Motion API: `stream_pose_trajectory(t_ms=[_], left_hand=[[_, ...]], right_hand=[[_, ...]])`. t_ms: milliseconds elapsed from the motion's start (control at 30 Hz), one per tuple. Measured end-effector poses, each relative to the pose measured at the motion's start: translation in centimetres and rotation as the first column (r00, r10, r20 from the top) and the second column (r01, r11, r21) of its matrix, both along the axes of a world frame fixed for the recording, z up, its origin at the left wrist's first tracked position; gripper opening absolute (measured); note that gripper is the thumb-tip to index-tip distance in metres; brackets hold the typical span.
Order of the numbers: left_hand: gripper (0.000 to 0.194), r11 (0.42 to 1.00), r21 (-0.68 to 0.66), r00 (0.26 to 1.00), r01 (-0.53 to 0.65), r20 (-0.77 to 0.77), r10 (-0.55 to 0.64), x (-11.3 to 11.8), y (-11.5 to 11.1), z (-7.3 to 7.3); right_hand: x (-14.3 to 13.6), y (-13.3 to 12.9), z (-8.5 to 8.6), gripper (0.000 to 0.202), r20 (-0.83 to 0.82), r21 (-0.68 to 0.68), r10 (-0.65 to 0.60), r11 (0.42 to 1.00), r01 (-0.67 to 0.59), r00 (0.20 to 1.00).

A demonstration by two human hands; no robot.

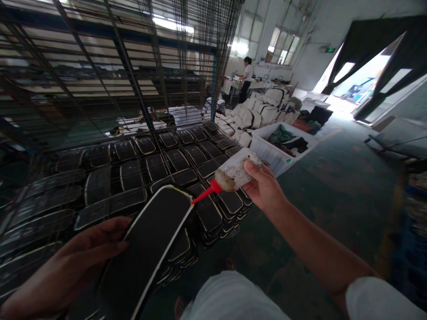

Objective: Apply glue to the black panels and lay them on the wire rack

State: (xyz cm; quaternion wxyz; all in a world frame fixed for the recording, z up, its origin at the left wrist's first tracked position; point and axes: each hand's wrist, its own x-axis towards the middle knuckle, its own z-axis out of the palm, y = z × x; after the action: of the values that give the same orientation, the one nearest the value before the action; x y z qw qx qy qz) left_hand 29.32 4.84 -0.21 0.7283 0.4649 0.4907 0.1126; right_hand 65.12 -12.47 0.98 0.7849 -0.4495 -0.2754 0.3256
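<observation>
"At the far right corner of the black panel [150,240], what's that red spout [207,193]?"

"It tops a stained white bottle [235,171], clamped in the right hand [263,183]; whether the tip touches, I can't quite tell."

"And the left hand [82,253]?"

"Apart from the right, pinching the panel's left edge. Similar panels [178,159] lie in rows beyond its far edge."

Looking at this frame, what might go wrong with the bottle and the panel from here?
The left hand grips the black panel by one side, so it might twist if the red nozzle presses its far corner.

With the nozzle right at the pale edge, a slip or hard squeeze by the right hand on the bottle might smear the dark face.
</observation>
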Motion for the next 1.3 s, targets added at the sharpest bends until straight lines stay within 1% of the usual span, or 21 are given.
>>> stream_pose_trajectory(t_ms=[100, 267, 367, 467, 567, 667, 767, 833, 933, 1067, 1167, 1300], left_hand=[[0.048, 0.998, 0.066, 0.999, -0.001, 0.038, -0.002, 0.6, -0.8, -0.2], [0.050, 1.000, 0.002, 0.999, -0.012, 0.041, 0.012, 2.0, -1.3, 0.5], [0.052, 0.999, -0.010, 0.999, -0.033, 0.039, 0.033, 2.3, -1.2, 0.5], [0.050, 1.000, -0.012, 0.998, -0.015, 0.060, 0.015, 2.2, -1.2, 0.0], [0.049, 1.000, -0.003, 0.993, -0.014, 0.113, 0.014, 2.0, -1.3, -0.4], [0.048, 1.000, -0.003, 0.986, -0.024, 0.166, 0.024, 2.1, -1.6, -0.4], [0.048, 0.999, -0.017, 0.982, -0.032, 0.183, 0.035, 2.2, -1.9, -0.2], [0.045, 0.999, -0.019, 0.982, -0.036, 0.187, 0.039, 2.3, -2.1, -0.1], [0.038, 0.997, -0.024, 0.978, -0.073, 0.197, 0.077, 2.4, -2.6, 0.3], [0.032, 0.987, -0.049, 0.968, -0.150, 0.196, 0.157, 2.5, -3.1, 0.6], [0.031, 0.976, -0.059, 0.955, -0.212, 0.198, 0.220, 2.5, -3.1, 0.2], [0.032, 0.946, -0.081, 0.926, -0.314, 0.193, 0.324, 2.3, -3.0, -0.6]], right_hand=[[-0.3, 0.7, -0.5, 0.042, -0.028, 0.028, -0.040, 0.999, 0.040, 0.999], [-1.0, 1.4, -1.4, 0.041, -0.034, 0.047, -0.049, 0.998, 0.051, 0.998], [-1.6, 1.5, -1.9, 0.045, -0.031, 0.044, -0.037, 0.998, 0.039, 0.999], [-2.3, 1.2, -2.3, 0.045, -0.031, 0.035, -0.008, 0.999, 0.009, 0.999], [-3.0, 0.7, -2.5, 0.041, -0.036, 0.017, 0.026, 1.000, -0.026, 0.999], [-3.9, 0.2, -2.5, 0.041, -0.047, 0.004, 0.041, 0.999, -0.041, 0.998], [-4.8, -0.2, -2.7, 0.041, -0.050, -0.010, 0.059, 0.998, -0.060, 0.997], [-5.4, -0.6, -2.7, 0.042, -0.048, -0.019, 0.070, 0.997, -0.071, 0.996], [-6.3, -1.2, -2.8, 0.044, -0.037, -0.036, 0.085, 0.996, -0.086, 0.996], [-7.0, -2.1, -2.9, 0.048, 0.015, -0.053, 0.148, 0.988, -0.147, 0.989], [-7.2, -2.8, -3.3, 0.051, 0.069, -0.038, 0.214, 0.977, -0.211, 0.974], [-7.2, -3.6, -3.8, 0.054, 0.180, 0.008, 0.339, 0.938, -0.346, 0.923]])
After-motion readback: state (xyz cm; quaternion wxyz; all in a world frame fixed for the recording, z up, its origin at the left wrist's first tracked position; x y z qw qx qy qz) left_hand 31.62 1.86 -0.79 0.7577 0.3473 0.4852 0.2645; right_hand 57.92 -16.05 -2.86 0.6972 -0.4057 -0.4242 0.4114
